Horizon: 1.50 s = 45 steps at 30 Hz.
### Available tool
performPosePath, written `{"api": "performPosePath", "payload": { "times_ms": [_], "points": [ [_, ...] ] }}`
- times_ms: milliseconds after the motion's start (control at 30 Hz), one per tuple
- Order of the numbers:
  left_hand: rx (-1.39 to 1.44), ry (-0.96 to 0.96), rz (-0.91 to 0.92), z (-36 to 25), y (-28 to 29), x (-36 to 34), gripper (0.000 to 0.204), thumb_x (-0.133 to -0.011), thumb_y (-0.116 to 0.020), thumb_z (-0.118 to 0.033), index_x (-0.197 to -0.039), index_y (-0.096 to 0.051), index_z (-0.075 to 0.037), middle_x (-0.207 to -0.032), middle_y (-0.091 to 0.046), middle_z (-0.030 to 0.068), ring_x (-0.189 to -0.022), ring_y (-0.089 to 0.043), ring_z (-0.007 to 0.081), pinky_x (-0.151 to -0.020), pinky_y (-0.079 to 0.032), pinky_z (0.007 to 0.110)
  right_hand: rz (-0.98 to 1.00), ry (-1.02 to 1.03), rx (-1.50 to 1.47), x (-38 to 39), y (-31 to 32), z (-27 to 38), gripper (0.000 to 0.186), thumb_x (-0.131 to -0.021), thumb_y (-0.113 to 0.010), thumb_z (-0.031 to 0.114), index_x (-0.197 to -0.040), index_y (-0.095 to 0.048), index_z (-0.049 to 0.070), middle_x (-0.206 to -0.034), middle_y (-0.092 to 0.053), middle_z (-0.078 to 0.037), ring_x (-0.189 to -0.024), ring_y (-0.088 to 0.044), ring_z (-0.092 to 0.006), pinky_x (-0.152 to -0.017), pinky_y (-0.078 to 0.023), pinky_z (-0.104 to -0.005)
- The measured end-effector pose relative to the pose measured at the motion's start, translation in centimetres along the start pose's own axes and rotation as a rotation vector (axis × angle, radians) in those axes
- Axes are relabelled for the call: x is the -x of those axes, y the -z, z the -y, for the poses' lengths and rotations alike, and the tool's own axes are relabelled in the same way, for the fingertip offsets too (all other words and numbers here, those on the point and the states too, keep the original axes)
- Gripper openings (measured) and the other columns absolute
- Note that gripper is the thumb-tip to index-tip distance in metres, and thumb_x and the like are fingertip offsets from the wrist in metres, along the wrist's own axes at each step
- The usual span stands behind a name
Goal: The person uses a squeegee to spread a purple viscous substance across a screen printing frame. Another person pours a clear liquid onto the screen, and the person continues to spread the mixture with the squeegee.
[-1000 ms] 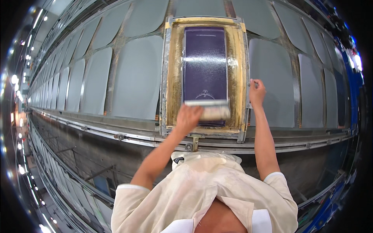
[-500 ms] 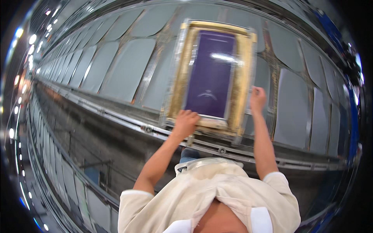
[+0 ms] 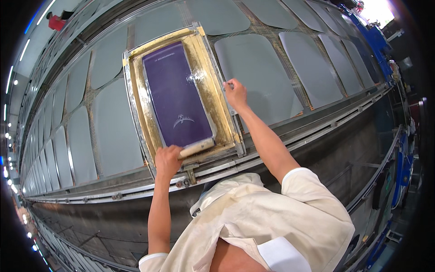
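A screen-printing frame [image 3: 163, 41] with yellowed, taped edges and metal rails lies over the long table, tilted in my view. Its purple mesh area [image 3: 174, 90] carries a pale emblem near the close end and a glossy streak along its right side. At that close end, a pale wooden-handled squeegee [image 3: 198, 147] lies across the screen. My left hand [image 3: 167, 162] is closed around its left end. My right hand [image 3: 236, 94] is closed at the frame's right rail, about midway along; exactly what its fingertips pinch is partly hidden.
Grey rounded panels [image 3: 256, 77] lie in rows on the table, both sides of the frame. A metal rail [image 3: 290, 140] with bolts runs along the near edge, by my waist. Blue machinery [image 3: 374, 38] stands far right. A person in red [image 3: 56, 22] is far left.
My view has swung, so the frame now sits farther left and leans the other way. My right hand is higher along the frame's right side. The squeegee shows more clearly under my left hand.
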<state>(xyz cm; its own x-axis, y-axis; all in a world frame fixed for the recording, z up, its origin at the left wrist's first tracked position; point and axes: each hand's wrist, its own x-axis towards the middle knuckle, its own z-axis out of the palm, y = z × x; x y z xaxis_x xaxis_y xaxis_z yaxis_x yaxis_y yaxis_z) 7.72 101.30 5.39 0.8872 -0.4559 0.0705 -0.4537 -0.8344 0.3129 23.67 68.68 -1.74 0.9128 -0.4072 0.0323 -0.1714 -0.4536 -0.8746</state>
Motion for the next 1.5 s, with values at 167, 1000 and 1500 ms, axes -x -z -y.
{"api": "performPosePath", "payload": {
  "times_ms": [167,1000,1500],
  "points": [
    [0.14,-0.013,0.066,2.2,1.7,-3.8,0.023,-0.069,-0.087,-0.018,-0.089,-0.076,-0.013,-0.082,-0.072,0.0017,-0.076,-0.067,0.0258,-0.074,-0.045,0.041,0.04,-0.081,0.06,-0.8,-0.7,-1.1,0.026,-0.095,-0.069,0.032,-0.095,-0.069,0.006,-0.065,-0.063,-0.014,-0.056,-0.054,-0.027,-0.06,-0.044,-0.0431],
    [-0.096,0.124,-0.002,26.4,0.9,-37.2,0.028,-0.072,-0.085,-0.035,-0.092,-0.076,-0.017,-0.079,-0.072,0.0113,-0.079,-0.069,0.0355,-0.071,-0.054,0.048,0.793,0.586,0.67,-23.4,-21.0,13.9,0.036,-0.077,-0.086,0.025,-0.103,-0.074,0.003,-0.083,-0.071,-0.023,-0.084,-0.07,-0.0409,-0.076,-0.054,-0.0457],
    [0.094,0.05,0.01,5.8,-0.5,-3.4,0.024,-0.064,-0.084,-0.012,-0.086,-0.074,-0.014,-0.082,-0.071,0.0021,-0.077,-0.068,0.0227,-0.076,-0.044,0.039,0.923,0.613,0.562,10.7,-2.8,9.1,0.026,-0.075,-0.082,0.013,-0.1,-0.075,0.009,-0.09,-0.072,-0.012,-0.093,-0.068,-0.0306,-0.088,-0.05,-0.0427]
  ]
}}
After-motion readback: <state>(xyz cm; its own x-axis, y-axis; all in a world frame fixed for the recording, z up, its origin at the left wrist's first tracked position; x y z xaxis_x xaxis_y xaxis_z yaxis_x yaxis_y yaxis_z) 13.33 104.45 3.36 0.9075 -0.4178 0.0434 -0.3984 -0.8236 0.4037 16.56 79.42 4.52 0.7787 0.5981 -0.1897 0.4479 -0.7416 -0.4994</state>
